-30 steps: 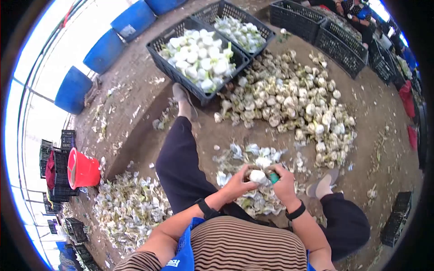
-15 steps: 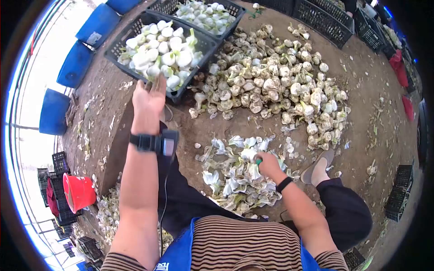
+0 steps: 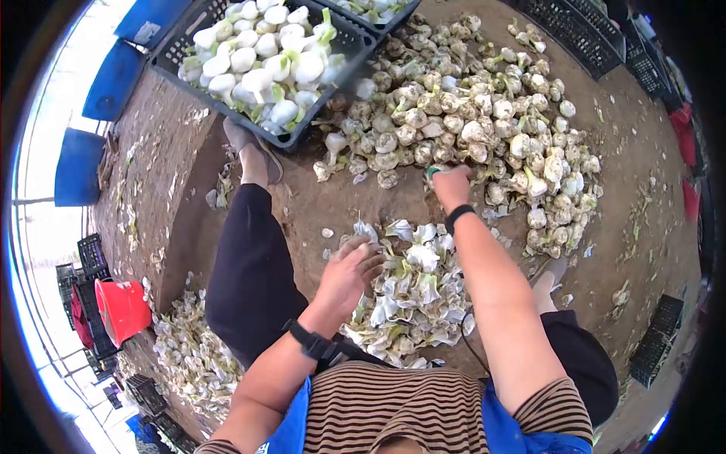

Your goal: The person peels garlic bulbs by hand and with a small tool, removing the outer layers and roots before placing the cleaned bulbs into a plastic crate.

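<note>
My left hand (image 3: pixel 352 272) is over the left side of a heap of peeled skins (image 3: pixel 412 299), its fingers spread and nothing in them. At the near edge of the pile of unpeeled garlic bulbs (image 3: pixel 469 129), my right hand (image 3: pixel 451 185) is closed around a small green-handled tool (image 3: pixel 434 172); its blade cannot be made out. Peeled white bulbs (image 3: pixel 265 64) fill a black crate (image 3: pixel 219 104) at the upper left.
A second crate (image 3: pixel 378 26) of white bulbs adjoins the first. Blue containers (image 3: pixel 79 168) and a red bucket (image 3: pixel 123 309) stand on the left. Black crates (image 3: pixel 571 38) line the upper right. More skins (image 3: pixel 189 356) lie at lower left.
My left hand has come back from the crate of white bulbs to the skins. My right hand has moved forward from the skins to the garlic pile. The view has shifted.
</note>
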`<state>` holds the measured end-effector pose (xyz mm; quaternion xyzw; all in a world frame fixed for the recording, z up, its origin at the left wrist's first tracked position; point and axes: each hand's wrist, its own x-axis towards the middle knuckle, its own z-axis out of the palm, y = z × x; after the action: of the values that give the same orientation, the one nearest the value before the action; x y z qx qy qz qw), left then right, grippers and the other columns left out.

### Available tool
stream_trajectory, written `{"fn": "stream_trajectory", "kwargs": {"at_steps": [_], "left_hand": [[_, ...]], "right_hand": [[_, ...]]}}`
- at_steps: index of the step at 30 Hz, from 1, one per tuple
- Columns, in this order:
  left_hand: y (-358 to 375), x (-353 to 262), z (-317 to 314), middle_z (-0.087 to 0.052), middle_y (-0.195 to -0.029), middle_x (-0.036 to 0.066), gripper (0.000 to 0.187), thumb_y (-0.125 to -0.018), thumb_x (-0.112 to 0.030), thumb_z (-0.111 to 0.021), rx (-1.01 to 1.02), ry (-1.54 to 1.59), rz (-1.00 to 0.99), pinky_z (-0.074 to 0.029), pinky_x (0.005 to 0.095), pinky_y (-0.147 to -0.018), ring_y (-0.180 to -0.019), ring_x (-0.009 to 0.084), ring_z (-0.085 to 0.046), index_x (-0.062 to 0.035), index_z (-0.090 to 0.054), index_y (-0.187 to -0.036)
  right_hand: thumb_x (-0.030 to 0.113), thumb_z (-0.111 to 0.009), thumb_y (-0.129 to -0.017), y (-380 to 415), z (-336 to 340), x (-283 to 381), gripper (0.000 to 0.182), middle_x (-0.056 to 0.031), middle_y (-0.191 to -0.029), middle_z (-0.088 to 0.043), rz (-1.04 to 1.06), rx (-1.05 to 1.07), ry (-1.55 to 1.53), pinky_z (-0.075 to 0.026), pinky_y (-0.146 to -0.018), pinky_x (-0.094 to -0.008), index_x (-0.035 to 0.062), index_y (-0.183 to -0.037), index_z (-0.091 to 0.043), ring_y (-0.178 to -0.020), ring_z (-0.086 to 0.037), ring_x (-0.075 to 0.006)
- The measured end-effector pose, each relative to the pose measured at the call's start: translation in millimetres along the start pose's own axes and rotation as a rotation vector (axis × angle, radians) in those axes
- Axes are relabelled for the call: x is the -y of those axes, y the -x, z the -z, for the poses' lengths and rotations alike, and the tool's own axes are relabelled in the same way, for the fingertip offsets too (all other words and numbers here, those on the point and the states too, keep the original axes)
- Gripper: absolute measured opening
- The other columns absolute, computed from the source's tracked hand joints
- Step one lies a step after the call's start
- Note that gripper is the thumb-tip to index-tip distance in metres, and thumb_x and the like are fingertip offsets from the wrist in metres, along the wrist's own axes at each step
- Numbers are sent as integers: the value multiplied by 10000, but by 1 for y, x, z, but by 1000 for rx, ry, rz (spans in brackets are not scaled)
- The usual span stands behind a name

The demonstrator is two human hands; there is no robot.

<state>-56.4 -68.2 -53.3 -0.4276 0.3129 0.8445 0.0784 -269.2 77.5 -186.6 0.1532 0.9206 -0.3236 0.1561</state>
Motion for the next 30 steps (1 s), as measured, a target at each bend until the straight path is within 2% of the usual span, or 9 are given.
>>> {"fn": "stream_trajectory", "kwargs": {"at_steps": [4, 7, 12, 16, 19, 22, 24, 27, 30], "left_hand": [[-14, 34, 5, -560, -1124, 100, 336, -938, -209, -488, 39, -76, 76, -462, 385, -881, -1010, 230, -560, -58, -444, -1234], [-11, 53, 5, -483, -1263, 89, 382, -961, -302, -422, 304, 22, 163, -384, 455, -973, -1114, 249, -491, -71, -428, -1265], [52, 43, -12, -489, -1204, 97, 504, -889, -37, -527, 372, 27, -75, -450, 370, -916, -1084, 201, -519, -60, -296, -1335], [83, 56, -16, -451, -1218, 98, 616, -774, 48, -653, 359, -547, -402, -446, 306, -927, -1116, 184, -484, -42, -314, -1281], [100, 64, -15, -438, -1193, 90, 642, -713, 93, -686, 335, -714, -663, -433, 303, -937, -1119, 161, -459, -32, -334, -1235], [106, 64, -8, -440, -1188, 92, 656, -704, 88, -696, 390, -766, -669, -433, 304, -937, -1130, 159, -450, -30, -332, -1236], [110, 62, -11, -441, -1182, 90, 654, -697, 87, -700, 402, -796, -679, -434, 309, -936, -1121, 164, -459, -31, -338, -1228], [110, 62, -11, -454, -1196, 99, 618, -752, 57, -660, 444, -670, -580, -440, 340, -938, -1081, 188, -506, -30, -318, -1260], [110, 56, -10, -469, -1233, 127, 478, -894, -150, -557, 516, -235, -166, -442, 372, -936, -1041, 236, -552, -35, -332, -1300]], "right_hand": [[167, -625, -808, 85, 35, -21, 434, -137, -1042, -570, -198, 666, -823, -447, -807, -334, -6, -1151, -422, -946, -542, -226], [126, -640, -813, 175, 47, -39, 374, -81, -1019, -568, 230, 529, -774, -440, -804, -301, 25, -1131, -473, -939, -544, -153], [127, -656, -816, 220, 101, -48, 362, -73, -1010, -572, 642, 404, -500, -434, -826, -276, 10, -1110, -479, -940, -543, -135], [163, -685, -814, 247, 112, -46, 357, -51, -1004, -592, 245, 494, -864, -441, -808, -269, -2, -1086, -522, -916, -543, -110], [171, -682, -822, 256, 123, -48, 343, -46, -970, -607, 334, 443, -781, -456, -756, -266, -7, -1074, -533, -852, -555, -104], [92, -667, -787, 262, 131, -54, 351, -119, -969, -628, 353, 432, -711, -458, -786, -320, -63, -1062, -514, -885, -582, -193], [82, -596, -857, 270, 141, -51, 246, -19, -883, -610, 433, 372, -632, -445, -659, -216, -19, -1073, -538, -773, -548, -61], [37, -580, -846, 270, 153, -50, 243, -51, -924, -616, 407, 485, -799, -441, -718, -228, -27, -1077, -538, -824, -553, -82], [16, -601, -819, 271, 160, -43, 271, -80, -954, -628, 399, 533, -890, -450, -793, -258, -29, -1080, -543, -884, -569, -120]]}}
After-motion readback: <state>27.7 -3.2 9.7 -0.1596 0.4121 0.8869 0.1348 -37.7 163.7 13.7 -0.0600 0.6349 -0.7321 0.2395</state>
